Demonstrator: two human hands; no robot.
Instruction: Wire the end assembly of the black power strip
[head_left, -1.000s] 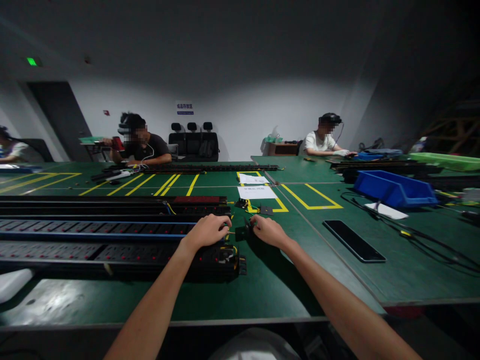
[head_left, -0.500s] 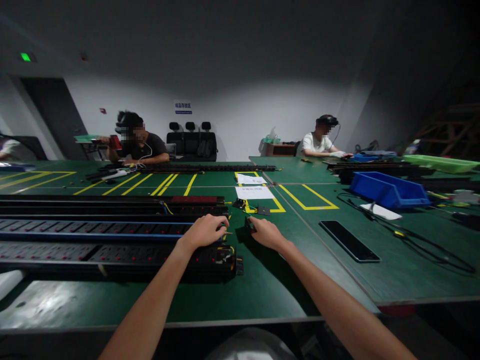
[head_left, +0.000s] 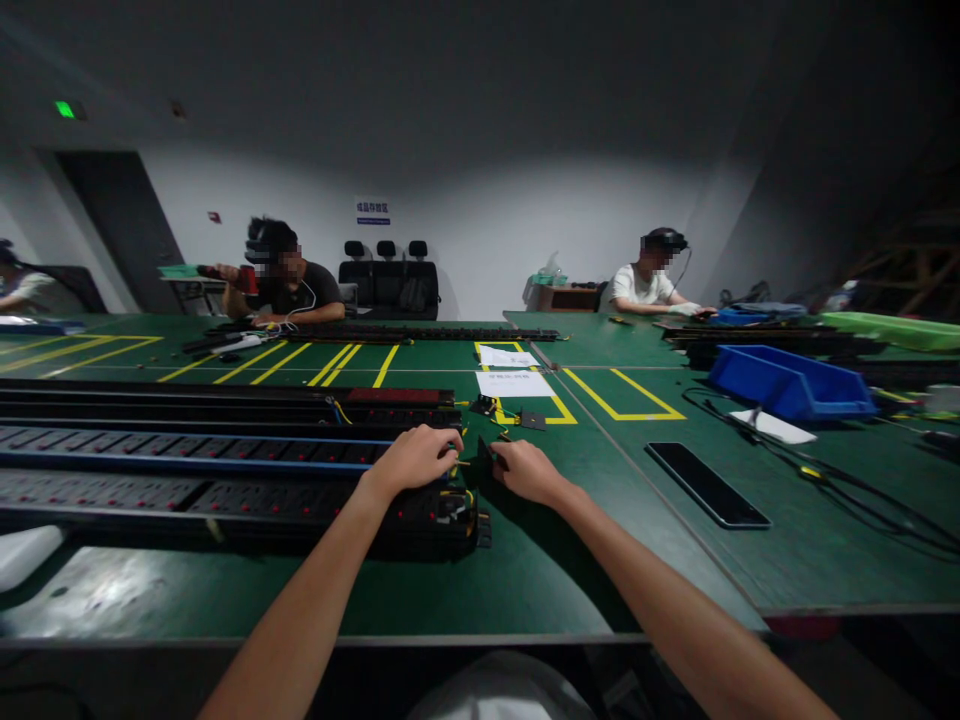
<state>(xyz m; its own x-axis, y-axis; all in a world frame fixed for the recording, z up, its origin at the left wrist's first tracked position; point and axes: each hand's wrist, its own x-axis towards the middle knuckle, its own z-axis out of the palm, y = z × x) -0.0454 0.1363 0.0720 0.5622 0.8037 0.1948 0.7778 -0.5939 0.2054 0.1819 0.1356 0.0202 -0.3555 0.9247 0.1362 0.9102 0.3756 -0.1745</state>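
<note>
My left hand (head_left: 418,462) is curled over the right end of a long power strip (head_left: 247,452) with blue edges, its fingertips beside a short yellowish wire (head_left: 462,462). My right hand (head_left: 527,470) pinches a small flat black end cap (head_left: 484,455), held upright just off that strip's end. The hand partly hides the cap. Nearer to me lies another power strip (head_left: 262,500), with wiring and a black end piece (head_left: 484,529) at its right end. Beyond my hands, a small black plate (head_left: 533,421) and loose yellow-green wires lie on the table.
More long black strips (head_left: 225,395) lie behind. To the right are a phone (head_left: 707,484), a blue bin (head_left: 791,383) and a black cable (head_left: 847,500). Paper sheets (head_left: 514,384) lie on the green table (head_left: 570,600). Two people (head_left: 315,295) work across it, another at far left.
The view has shifted slightly. My right hand has turned the black end cap a little and moved it slightly toward the strip's end. My left hand stays on the strip.
</note>
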